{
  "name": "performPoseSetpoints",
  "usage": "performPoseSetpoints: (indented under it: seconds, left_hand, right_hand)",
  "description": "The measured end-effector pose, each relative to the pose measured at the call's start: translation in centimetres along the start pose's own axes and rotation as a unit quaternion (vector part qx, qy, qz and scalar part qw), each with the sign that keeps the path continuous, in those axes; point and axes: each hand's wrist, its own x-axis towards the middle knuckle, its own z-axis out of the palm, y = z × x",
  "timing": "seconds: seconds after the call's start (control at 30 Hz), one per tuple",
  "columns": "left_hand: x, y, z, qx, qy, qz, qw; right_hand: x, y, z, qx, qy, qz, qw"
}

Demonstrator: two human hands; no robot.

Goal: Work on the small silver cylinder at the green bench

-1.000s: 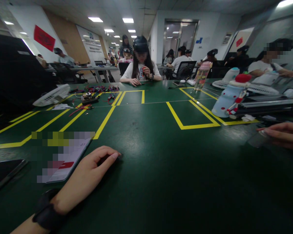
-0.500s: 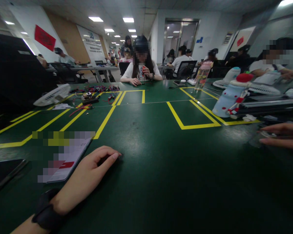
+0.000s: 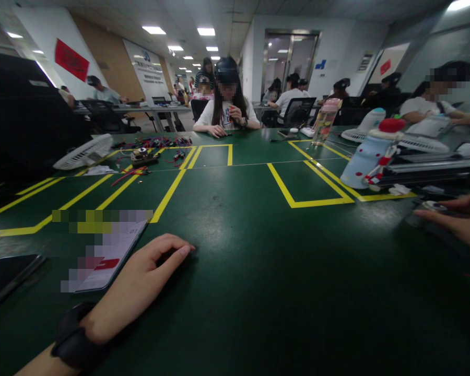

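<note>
My left hand rests on the green table, wearing a black wristband. Its fingers are curled and the thumb tip meets the forefinger; nothing shows between them. Beside this hand, on its left, lies a phone with a lit screen, partly pixelated. At the right edge, my right hand has its thumb and fingers closed around a small round silver metal part, just above or on the table. The part's lower side is blurred, so its exact kind is unclear.
A dark phone lies far left. Wires, a small motor-like part and a white fan stand back left. At right are a blue bottle, a clear bottle and metal rails. A person sits opposite.
My right hand has turned and shifted slightly, bringing the round metal part into clearer view. A short red strand now shows below it at the right edge. My left hand has stayed still.
</note>
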Motion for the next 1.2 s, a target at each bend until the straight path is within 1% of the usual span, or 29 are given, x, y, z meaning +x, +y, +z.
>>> performPoseSetpoints:
  seconds: [0.1, 0.2, 0.27, 0.3, 0.37, 0.4, 0.43, 0.47, 0.5, 0.53, 0.57, 0.63, 0.67, 0.7, 0.73, 0.77, 0.83, 0.9, 0.97, 1.03, 1.1, 1.2]
  left_hand:
    - [-0.1, -0.1, 0.0, 0.001, 0.001, 0.004, 1.0]
    - [-0.2, -0.2, 0.0, 0.004, 0.001, 0.005, 1.0]
    - [-0.1, -0.2, 0.0, 0.005, -0.001, 0.004, 1.0]
    - [-0.1, -0.2, 0.0, 0.005, -0.001, 0.004, 1.0]
    - [0.0, -0.2, 0.1, 0.006, 0.0, 0.004, 1.0]
    - [0.1, -0.2, 0.2, 0.006, 0.002, 0.006, 1.0]
    - [0.1, -0.2, 0.2, 0.006, 0.004, 0.008, 1.0]
    - [0.2, -0.2, 0.3, 0.006, 0.006, 0.01, 1.0]
    - [0.2, -0.1, 0.3, 0.005, 0.008, 0.013, 1.0]
    - [0.3, -0.1, 0.3, 0.004, 0.008, 0.014, 1.0]
    - [0.2, 0.0, 0.4, 0.003, 0.007, 0.014, 1.0]
    - [0.2, 0.1, 0.3, 0.005, 0.005, 0.012, 1.0]
    - [0.1, 0.2, 0.3, 0.006, 0.004, 0.01, 1.0]
    - [0.0, 0.2, 0.3, 0.007, 0.004, 0.007, 1.0]
    - [0.0, 0.2, 0.2, 0.007, 0.003, 0.005, 1.0]
    - [-0.1, 0.2, 0.1, 0.007, 0.003, 0.004, 1.0]
    - [-0.2, 0.1, 0.0, 0.009, 0.003, 0.006, 1.0]
    - [-0.1, 0.3, 0.1, 0.012, 0.008, 0.01, 1.0]
    - [0.0, 1.2, 0.5, 0.012, 0.015, 0.013, 1.0]
    - [0.2, 2.9, 1.2, 0.004, 0.012, 0.024, 1.0]
    - [0.6, 5.2, 2.2, -0.014, -0.002, 0.049, 0.999]
    - [1.3, 8.6, 3.7, -0.041, -0.02, 0.121, 0.992]
  right_hand:
    - [-0.1, -0.6, -0.2, -0.033, -0.031, 0.031, 0.999]
    - [-0.2, -0.8, -0.2, -0.027, -0.054, 0.04, 0.997]
    - [-0.7, -1.3, -0.3, -0.025, -0.053, 0.034, 0.998]
    - [-1.1, -1.8, -0.3, -0.023, -0.038, 0.026, 0.999]
    - [-2.6, -3.5, -0.3, 0.0, 0.013, -0.016, 1.0]
    - [-3.6, -4.9, -0.3, 0.027, 0.041, -0.047, 0.998]
    - [-4.8, -6.5, -0.3, 0.069, 0.061, -0.082, 0.992]
    - [-6.2, -8.3, -0.3, 0.124, 0.064, -0.124, 0.982]
    - [-7.8, -10.3, -0.3, 0.185, 0.047, -0.171, 0.967]
    - [-9.5, -12.5, -0.3, 0.246, 0.012, -0.219, 0.944]
    - [-11.3, -14.7, -0.3, 0.302, -0.035, -0.265, 0.915]
    - [-14.7, -18.9, 0.0, 0.384, -0.135, -0.343, 0.847]
    - [-16.3, -20.8, 0.2, 0.406, -0.178, -0.371, 0.816]
    - [-17.6, -22.3, 0.6, 0.417, -0.213, -0.392, 0.792]
    - [-18.7, -23.6, 1.0, 0.421, -0.238, -0.407, 0.775]
    - [-19.6, -24.6, 1.4, 0.418, -0.253, -0.418, 0.766]
    - [-20.5, -25.6, 2.3, 0.412, -0.259, -0.426, 0.763]
    - [-20.7, -25.8, 3.0, 0.416, -0.255, -0.423, 0.763]
    - [-20.7, -25.8, 3.2, 0.424, -0.268, -0.414, 0.76]
    - [-20.6, -25.8, 3.3, 0.43, -0.288, -0.402, 0.756]
    - [-20.6, -25.9, 3.3, 0.44, -0.305, -0.382, 0.753]
    - [-20.6, -26.1, 3.5, 0.455, -0.326, -0.359, 0.747]
